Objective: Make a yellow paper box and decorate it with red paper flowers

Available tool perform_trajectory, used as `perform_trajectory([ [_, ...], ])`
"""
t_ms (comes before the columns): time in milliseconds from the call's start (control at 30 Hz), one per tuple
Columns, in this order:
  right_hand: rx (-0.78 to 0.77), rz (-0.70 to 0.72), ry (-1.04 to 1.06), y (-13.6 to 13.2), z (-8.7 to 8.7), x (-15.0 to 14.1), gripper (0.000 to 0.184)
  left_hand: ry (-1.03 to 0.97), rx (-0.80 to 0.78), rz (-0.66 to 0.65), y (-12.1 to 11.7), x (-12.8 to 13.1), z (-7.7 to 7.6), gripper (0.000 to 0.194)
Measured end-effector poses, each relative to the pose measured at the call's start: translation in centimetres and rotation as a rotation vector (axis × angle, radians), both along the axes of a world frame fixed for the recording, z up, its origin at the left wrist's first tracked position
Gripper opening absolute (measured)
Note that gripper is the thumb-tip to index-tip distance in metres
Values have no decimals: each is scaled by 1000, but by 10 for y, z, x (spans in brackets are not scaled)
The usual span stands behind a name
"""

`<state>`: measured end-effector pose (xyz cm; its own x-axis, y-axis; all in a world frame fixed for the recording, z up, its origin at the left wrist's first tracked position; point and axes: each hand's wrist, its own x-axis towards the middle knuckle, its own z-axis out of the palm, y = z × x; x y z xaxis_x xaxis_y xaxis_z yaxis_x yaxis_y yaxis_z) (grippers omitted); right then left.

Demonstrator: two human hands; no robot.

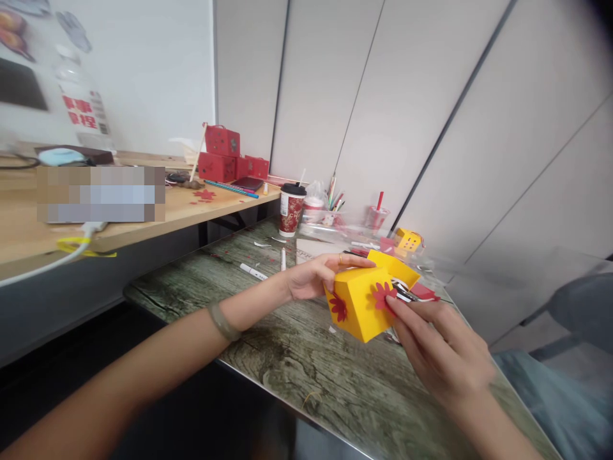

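A yellow paper box (357,287) with its lid flap raised is held above the table. My left hand (313,276) grips it from the far left side, fingers along the top edge. One red paper flower (338,308) lies on the box's left face. My right hand (445,348) is closed, its fingertips pinching the edge of another red paper flower (384,296) at the right face. A shadow shows beside that flower; whether it touches the face fully I cannot tell. Behind the box, dark scissors-like handles (405,291) are partly hidden.
A dark wood-grain table (287,358) carries a lidded paper cup (292,209), white markers (253,271), paper scraps and a small yellow box (408,241). On the higher wooden desk (182,217) at left stand several red boxes (218,167). A person's clothed leg (546,396) shows at right.
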<state>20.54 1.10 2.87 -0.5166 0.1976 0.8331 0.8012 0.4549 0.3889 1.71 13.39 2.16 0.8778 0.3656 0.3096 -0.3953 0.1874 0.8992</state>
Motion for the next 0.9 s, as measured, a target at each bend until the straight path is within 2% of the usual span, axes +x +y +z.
perform_trajectory([
  [167, 14, 3, -29, 2, -3, 1, 52, -29, -5, -26, -1, -1, 2, 74],
  [400, 21, -16, -36, 2, -3, -1, 43, -29, 9, -5, -3, 0, 2, 74],
  [900, -86, 10, -46, 3, -5, 1, 48, -30, 64, 14, -5, -2, 6, 72],
])
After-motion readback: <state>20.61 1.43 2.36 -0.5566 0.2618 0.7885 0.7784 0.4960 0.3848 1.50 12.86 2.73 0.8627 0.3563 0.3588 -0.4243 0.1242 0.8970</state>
